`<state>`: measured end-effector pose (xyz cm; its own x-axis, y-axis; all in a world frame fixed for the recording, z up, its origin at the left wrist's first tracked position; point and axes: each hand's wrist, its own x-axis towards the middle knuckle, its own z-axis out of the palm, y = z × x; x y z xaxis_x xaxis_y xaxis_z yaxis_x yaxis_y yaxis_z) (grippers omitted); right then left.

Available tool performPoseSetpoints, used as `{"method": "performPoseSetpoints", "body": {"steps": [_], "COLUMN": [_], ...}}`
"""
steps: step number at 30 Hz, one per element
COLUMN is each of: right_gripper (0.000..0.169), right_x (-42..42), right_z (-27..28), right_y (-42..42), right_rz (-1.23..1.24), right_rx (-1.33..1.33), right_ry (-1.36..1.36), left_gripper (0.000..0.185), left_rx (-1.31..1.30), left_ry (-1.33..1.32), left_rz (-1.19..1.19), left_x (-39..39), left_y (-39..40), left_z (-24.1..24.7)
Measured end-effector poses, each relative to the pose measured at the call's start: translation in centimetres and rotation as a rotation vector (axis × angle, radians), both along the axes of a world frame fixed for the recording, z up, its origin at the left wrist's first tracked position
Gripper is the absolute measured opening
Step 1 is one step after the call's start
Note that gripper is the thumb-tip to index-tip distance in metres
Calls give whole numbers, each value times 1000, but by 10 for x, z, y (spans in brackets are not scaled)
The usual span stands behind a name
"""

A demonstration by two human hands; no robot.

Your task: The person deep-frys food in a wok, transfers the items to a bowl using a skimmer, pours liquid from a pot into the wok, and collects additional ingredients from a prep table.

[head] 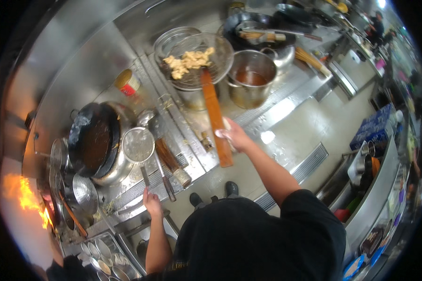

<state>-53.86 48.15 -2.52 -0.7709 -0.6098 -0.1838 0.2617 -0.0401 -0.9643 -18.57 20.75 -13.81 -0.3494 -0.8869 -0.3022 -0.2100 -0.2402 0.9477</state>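
Observation:
My right hand (235, 135) grips the flat wooden handle (214, 112) of a large wire strainer, with a pale cloth between palm and wood. Clumps of pale golden battered food (190, 62) lie in the strainer's mesh basket (221, 52). That basket is above a metal pot (193, 100); whether it rests on the rim I cannot tell. Lower left, my left hand (153, 204) has its fingers closed at the handle end of a round fine-mesh skimmer (138, 144). Just beyond the skimmer is a dark wok (93, 144) with brown liquid inside.
A ladle (161, 172) and a bamboo wok brush (172, 161) lie beside the skimmer. Right of the strainer stands a stockpot (253, 79) of reddish-brown liquid. A tall flame (24, 198) burns at far left near another person's arm (56, 249). An open can (127, 82) stands behind.

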Motion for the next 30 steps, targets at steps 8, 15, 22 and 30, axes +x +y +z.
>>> {"method": "performPoseSetpoints", "body": {"steps": [8,15,22,30], "right_gripper": [62,60,54,55], "right_x": [-3,-14,-30,-16], "right_z": [47,-3,-70,-63], "right_y": [52,121,142,131], "right_rz": [-156,-176,-106,-178], "right_rx": [110,63,-69,-180], "right_ry": [174,76,-49,-324], "left_gripper": [32,31,39,38], "left_rx": [-55,-196,-796,-655], "left_ry": [-52,-173,-575,-116], "left_rz": [47,-22,-41,-79], "left_x": [17,34,-14,-96], "left_y": [-11,-9,24,77], "left_z": [-35,-60,-18,7]}}
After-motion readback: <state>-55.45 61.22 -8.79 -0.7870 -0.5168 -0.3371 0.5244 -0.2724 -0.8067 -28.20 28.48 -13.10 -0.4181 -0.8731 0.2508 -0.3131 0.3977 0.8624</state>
